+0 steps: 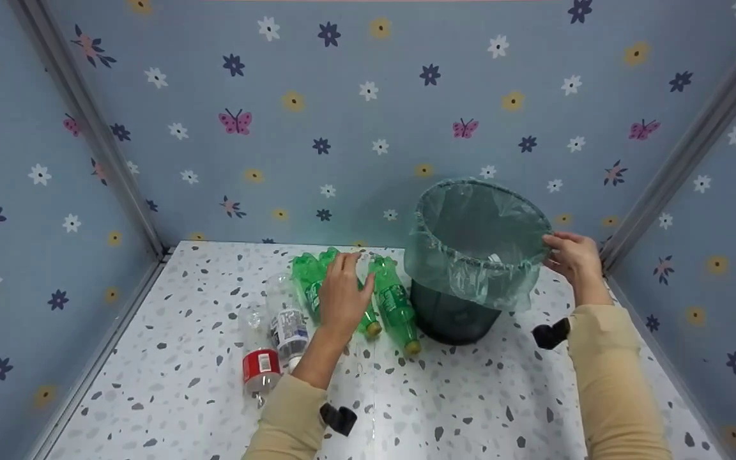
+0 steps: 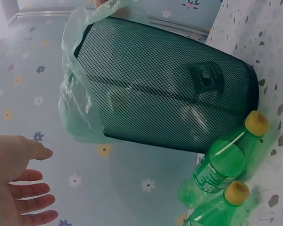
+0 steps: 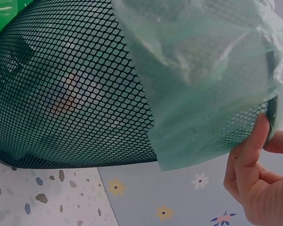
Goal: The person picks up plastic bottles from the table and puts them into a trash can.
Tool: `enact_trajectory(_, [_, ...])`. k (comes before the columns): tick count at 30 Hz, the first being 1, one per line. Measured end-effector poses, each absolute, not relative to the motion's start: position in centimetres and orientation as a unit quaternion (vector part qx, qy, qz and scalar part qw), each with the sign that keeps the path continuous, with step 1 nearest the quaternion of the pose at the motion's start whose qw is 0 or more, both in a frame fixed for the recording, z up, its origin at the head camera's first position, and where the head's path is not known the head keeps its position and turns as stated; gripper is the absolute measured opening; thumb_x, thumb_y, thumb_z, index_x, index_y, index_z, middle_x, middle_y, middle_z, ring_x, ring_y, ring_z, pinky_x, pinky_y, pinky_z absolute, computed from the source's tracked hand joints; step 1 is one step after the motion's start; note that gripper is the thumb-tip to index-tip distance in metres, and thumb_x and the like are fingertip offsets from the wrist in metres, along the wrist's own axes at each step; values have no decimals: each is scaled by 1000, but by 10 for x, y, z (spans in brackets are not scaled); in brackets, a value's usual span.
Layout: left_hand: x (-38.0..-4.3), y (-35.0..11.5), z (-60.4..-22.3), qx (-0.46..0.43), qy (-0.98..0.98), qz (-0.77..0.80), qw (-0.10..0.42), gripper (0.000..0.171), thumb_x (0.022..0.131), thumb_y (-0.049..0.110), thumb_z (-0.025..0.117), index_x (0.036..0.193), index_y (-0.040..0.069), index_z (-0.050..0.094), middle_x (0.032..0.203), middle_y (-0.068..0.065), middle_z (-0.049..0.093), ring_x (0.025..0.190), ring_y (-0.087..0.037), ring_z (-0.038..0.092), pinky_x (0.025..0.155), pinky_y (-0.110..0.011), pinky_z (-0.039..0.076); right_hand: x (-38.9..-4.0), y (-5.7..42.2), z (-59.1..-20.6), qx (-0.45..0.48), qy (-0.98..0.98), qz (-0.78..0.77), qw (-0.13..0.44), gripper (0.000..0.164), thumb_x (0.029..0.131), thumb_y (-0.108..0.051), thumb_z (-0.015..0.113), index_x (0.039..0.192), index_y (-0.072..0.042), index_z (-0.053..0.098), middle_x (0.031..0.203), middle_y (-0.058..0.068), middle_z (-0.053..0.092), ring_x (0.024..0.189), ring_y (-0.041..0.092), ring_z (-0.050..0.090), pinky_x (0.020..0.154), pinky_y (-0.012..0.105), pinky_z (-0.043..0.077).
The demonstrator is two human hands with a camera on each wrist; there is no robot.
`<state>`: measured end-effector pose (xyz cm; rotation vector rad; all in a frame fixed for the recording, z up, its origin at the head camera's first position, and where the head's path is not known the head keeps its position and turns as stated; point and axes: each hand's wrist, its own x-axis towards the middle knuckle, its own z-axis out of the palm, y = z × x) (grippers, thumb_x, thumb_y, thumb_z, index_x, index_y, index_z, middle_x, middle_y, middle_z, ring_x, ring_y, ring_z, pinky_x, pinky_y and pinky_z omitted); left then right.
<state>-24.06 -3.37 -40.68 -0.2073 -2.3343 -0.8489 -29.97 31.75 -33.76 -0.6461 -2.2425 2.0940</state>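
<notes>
A dark mesh trash can (image 1: 454, 313) stands on the speckled floor, lined with a translucent green plastic bag (image 1: 470, 281) folded over its rim. My right hand (image 1: 575, 255) pinches the rim and bag at the right side, thumb on one face and fingers on the other, as the right wrist view shows. Over the green plastic bottles my left hand (image 1: 342, 297) hovers, fingers relaxed and holding nothing. One green bottle (image 1: 397, 310) lies beside the can; others lie partly hidden behind the left hand. In the left wrist view two yellow-capped green bottles (image 2: 221, 162) show next to the can.
Left of the green bottles lie a clear bottle with a white and blue label (image 1: 290, 329) and a clear bottle with a red label (image 1: 260, 364). A flowered back wall (image 1: 368, 140) rises behind, with side walls at left and right.
</notes>
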Motion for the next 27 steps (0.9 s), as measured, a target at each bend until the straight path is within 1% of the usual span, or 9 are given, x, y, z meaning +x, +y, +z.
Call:
enact_trajectory(2, [-239,-42,-415,-54,-892,-328,305,38,79,17,67,111,-1,55,106,-15,53,95,-28,52,68,-37,48,-299,317,-337,-202,-714,670,3,64,87,-17,56,140,-5,23,106,2,43,84,11,50,63,18,47])
enact_trajectory(4, [-238,-52,-424,-34,-895,-333,295,42,79,17,67,113,-3,53,108,-16,52,98,-29,51,74,-39,47,-299,318,-338,-200,-715,670,4,64,87,-17,56,140,-5,23,107,2,43,85,11,49,62,18,46])
enact_trajectory(6, [-235,-61,-432,-14,-898,-333,287,46,78,16,68,114,-5,51,109,-18,51,98,-31,50,75,-41,46,-299,318,-338,-200,-716,669,6,63,87,-17,56,140,-4,23,107,2,43,85,11,49,61,17,46])
enact_trajectory(10, [-230,-78,-448,25,-905,-325,274,53,76,15,70,117,-8,48,110,-22,49,99,-35,48,76,-45,44,-299,318,-339,-197,-715,671,8,62,87,-17,55,139,-3,24,103,1,43,81,10,49,62,18,46])
enact_trajectory(14, [-225,-92,-462,64,-912,-315,253,59,75,17,70,120,-10,44,112,-24,45,100,-38,46,75,-49,42,-300,318,-339,-201,-714,670,10,62,87,-16,55,139,-3,24,101,1,44,80,10,50,61,18,47])
enact_trajectory(20, [-217,-111,-483,112,-923,-303,206,69,74,20,70,125,-11,36,119,-28,37,105,-43,40,73,-56,39,-301,318,-339,-210,-725,656,9,60,87,-18,55,139,-4,26,101,1,44,83,11,50,59,17,46])
enact_trajectory(23, [-213,-121,-492,135,-924,-304,187,72,73,20,70,126,-12,34,121,-31,34,107,-46,38,73,-59,38,-301,318,-339,-210,-727,654,5,60,87,-18,55,139,-4,27,102,1,45,84,11,50,59,16,45])
enact_trajectory(27, [-207,-133,-502,159,-927,-307,148,75,74,21,69,128,-13,29,122,-34,30,109,-49,35,75,-61,36,-301,317,-339,-207,-726,656,6,60,87,-18,55,139,-4,26,105,2,44,81,11,50,59,16,45])
